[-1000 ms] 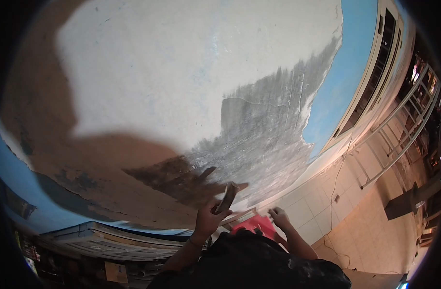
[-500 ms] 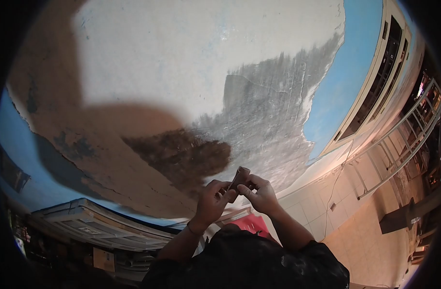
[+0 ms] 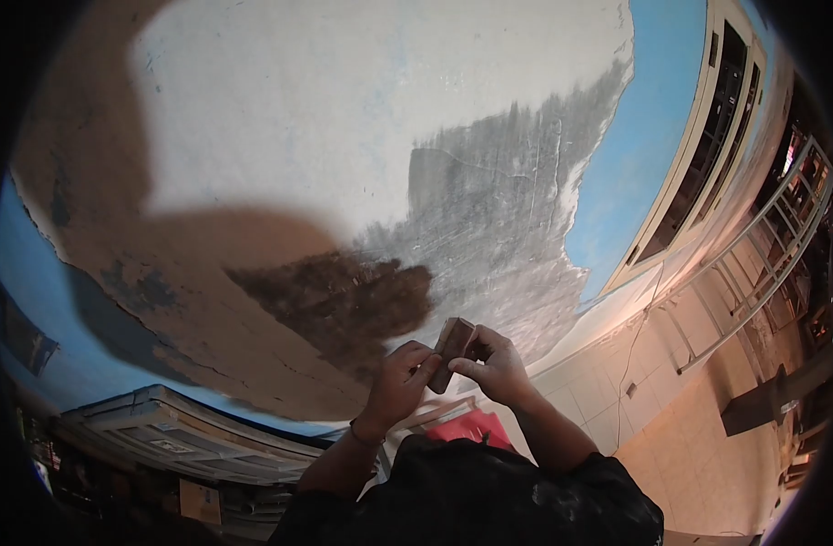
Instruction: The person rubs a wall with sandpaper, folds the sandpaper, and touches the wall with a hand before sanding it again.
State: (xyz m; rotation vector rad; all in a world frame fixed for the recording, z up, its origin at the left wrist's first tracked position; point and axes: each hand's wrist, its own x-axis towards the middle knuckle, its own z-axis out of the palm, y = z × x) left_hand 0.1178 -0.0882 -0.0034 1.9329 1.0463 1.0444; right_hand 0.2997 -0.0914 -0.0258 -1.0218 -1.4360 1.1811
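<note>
Both hands meet in front of my chest around a small brown block point(image 3: 451, 350), which looks like a sanding block or folded sandpaper. My left hand point(image 3: 403, 382) pinches its left edge between thumb and fingers. On the other side, my right hand point(image 3: 497, 366) grips the block's right edge, thumb toward the bottom. Beyond the hands rises a wall point(image 3: 271, 118) with a pale white area and a rough grey patch point(image 3: 480, 200). A shadow falls over the wall's left part and darkens some of the patch.
A metal ladder point(image 3: 708, 341) leans at the right, over a tiled floor point(image 3: 690, 464). A framed window point(image 3: 699, 155) is set in the blue wall part point(image 3: 630, 155). Pale panelled furniture point(image 3: 180, 437) stands lower left. Something red point(image 3: 471, 429) lies below the hands.
The block has turned in my fingers and now shows more of its broad face. Wall and window have shifted slightly left in view.
</note>
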